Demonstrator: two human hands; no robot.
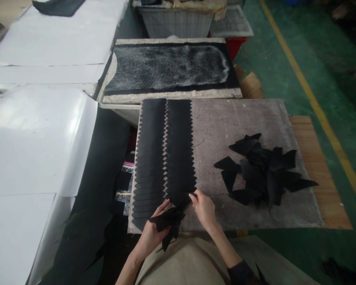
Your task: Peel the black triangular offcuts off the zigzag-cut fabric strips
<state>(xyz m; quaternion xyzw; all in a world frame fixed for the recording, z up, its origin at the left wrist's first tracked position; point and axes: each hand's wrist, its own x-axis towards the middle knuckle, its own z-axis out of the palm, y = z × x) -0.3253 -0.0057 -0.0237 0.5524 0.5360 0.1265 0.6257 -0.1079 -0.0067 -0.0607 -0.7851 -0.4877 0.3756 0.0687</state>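
Several black, pointed pieces of thin sheet material (167, 219) are bunched in my left hand (154, 233), its thumb and fingers closed round them. My right hand (204, 208) pinches the tip of one black piece (184, 202) at the lower end of the second row. Two long rows of overlapping black pieces, a left row (151, 158) and a right row (180, 146), lie on the grey-brown board (207, 158), their pointed ends making zigzag edges. A loose heap of similar black pieces (261, 170) lies to the right on the same board.
Behind the board lies a second board with a black, white-dusted panel (172, 67). White sheets (32, 138) cover a table at the left. A grey bin (175, 23) stands at the back. A wooden plank (311, 158) sticks out at the right, beside green floor (323, 47).
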